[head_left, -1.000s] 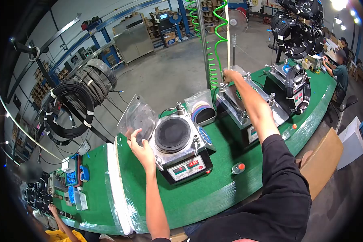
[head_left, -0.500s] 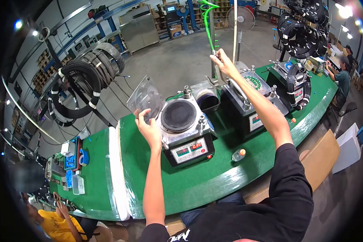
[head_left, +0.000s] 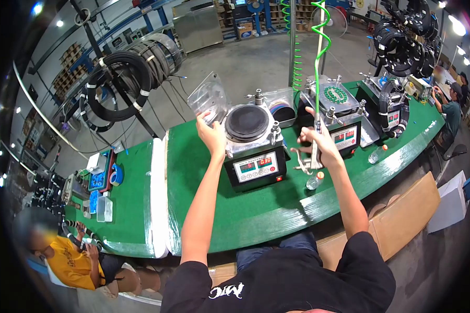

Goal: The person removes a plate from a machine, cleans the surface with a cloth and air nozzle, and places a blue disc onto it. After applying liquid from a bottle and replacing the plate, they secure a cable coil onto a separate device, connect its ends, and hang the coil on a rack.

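My left hand [head_left: 212, 134] grips the lower edge of a clear round-windowed plate [head_left: 208, 99], tilted up at the left of the nearest machine [head_left: 256, 169]. That machine has a black round pad [head_left: 247, 123] on top and a lit red and green display. Fingers closed, my right hand [head_left: 321, 143] holds a metal air gun [head_left: 310, 159] hanging from a green coiled hose [head_left: 318, 62]. The gun is right of the machine, above a small bottle with an orange cap [head_left: 314, 181]. Behind it stands a second machine [head_left: 344, 136] with green beads [head_left: 335, 94] on top.
A third machine [head_left: 394, 117] with black cable coils stands at the right, near another bottle [head_left: 377, 154]. Blue parts trays [head_left: 98, 180] sit at the left. A person in yellow [head_left: 70, 261] works at lower left, another person [head_left: 450, 109] at far right. Cable coils [head_left: 120, 86] hang at upper left.
My right hand has come down and nearer from behind the machines, bringing the air gun and its hose. My left hand still holds the clear plate. The view has shifted.
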`<state>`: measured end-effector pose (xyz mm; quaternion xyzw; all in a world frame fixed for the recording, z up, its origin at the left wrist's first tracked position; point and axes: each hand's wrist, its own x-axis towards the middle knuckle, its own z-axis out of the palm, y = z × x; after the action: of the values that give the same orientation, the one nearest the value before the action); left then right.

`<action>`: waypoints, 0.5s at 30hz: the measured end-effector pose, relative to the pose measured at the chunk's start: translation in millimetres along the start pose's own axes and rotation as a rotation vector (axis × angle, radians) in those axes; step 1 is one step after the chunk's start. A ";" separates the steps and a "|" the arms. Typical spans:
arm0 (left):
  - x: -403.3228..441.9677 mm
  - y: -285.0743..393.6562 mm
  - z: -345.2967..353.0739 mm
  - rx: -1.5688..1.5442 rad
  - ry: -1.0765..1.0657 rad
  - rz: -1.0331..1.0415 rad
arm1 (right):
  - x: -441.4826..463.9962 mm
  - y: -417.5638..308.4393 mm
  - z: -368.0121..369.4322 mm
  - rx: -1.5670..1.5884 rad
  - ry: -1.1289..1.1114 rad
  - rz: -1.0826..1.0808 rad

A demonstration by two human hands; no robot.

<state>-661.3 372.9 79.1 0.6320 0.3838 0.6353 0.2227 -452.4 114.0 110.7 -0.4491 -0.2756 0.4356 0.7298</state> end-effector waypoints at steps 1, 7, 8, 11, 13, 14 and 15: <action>0.5 -0.6 0.4 -0.015 0.004 0.000 | -10.7 4.0 7.7 0.018 -0.036 -0.025; -4.3 6.5 -0.1 -0.063 0.027 -0.124 | -5.6 10.1 65.1 -0.025 0.032 -0.221; -6.8 12.4 -0.3 -0.064 0.033 -0.131 | 1.6 8.3 79.0 -0.016 0.049 -0.311; -11.2 12.7 -1.8 -0.050 0.025 -0.097 | 42.8 8.8 111.0 0.001 0.153 -0.451; -11.5 7.6 -2.3 -0.027 0.014 -0.065 | 67.8 8.9 130.1 -0.097 0.216 -0.542; -12.2 6.8 -2.0 -0.043 0.021 -0.069 | 72.4 6.8 139.1 -0.154 0.247 -0.547; -13.6 6.7 -2.3 -0.047 0.025 -0.074 | 80.4 10.8 145.3 -0.192 0.277 -0.642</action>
<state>-660.8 357.9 75.8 0.6042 0.3943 0.6433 0.2560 -534.2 247.7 166.5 -0.4609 -0.3406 0.0913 0.8144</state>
